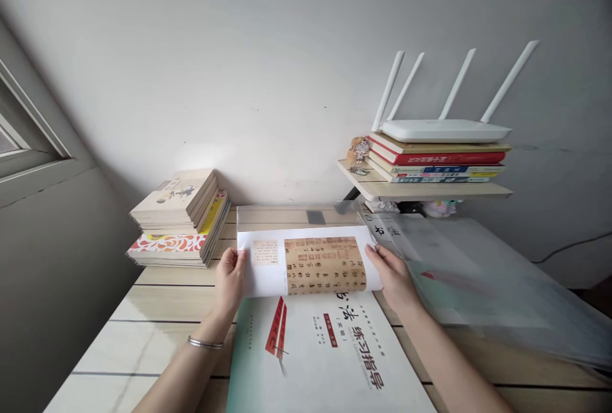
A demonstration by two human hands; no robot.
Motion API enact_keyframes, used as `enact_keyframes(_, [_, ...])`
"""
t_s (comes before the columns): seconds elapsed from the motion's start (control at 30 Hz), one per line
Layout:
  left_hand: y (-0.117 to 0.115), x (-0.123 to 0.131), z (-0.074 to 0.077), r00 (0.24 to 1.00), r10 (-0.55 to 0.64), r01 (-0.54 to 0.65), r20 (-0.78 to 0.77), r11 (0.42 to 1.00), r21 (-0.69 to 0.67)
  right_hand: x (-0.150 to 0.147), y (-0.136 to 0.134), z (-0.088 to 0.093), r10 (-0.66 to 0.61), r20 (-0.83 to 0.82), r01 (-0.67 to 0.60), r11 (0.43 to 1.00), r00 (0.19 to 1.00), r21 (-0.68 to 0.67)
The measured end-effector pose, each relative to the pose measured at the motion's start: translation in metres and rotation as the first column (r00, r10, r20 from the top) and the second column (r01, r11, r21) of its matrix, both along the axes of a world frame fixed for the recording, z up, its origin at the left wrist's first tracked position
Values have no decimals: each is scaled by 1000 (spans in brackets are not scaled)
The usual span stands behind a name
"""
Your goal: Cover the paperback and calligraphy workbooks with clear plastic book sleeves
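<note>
— Where is the calligraphy sheet (310, 265) lying?
— Over the practice book's (329, 355) twelve o'clock edge; the left hand (231, 280) is clamping its nine o'clock end, the right hand (393, 276) its three o'clock end.

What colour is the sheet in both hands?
White sheet with a tan calligraphy panel; head view.

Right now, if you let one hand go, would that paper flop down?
Probably floppy: the sheet looks thin and wide, held at both ends by the left hand and right hand. Likely light too, seeming a single leaf.
</note>
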State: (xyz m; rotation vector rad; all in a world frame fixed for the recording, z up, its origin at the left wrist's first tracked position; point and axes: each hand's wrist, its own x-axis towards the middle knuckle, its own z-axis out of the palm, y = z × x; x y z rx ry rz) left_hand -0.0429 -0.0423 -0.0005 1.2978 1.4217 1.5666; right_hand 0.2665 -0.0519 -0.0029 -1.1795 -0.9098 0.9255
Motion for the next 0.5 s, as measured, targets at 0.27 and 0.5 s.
enact_keyframes(0.27, [-6, -1, 10, 995, -55, 61, 86, 995, -75, 2, 1, -4, 16, 66, -16, 1000, 998, 7])
enact_keyframes(0.5, [-4, 1, 9, 993, -44, 53, 110, 995, -81, 1, 5, -14, -57, 154, 55, 998, 986, 20])
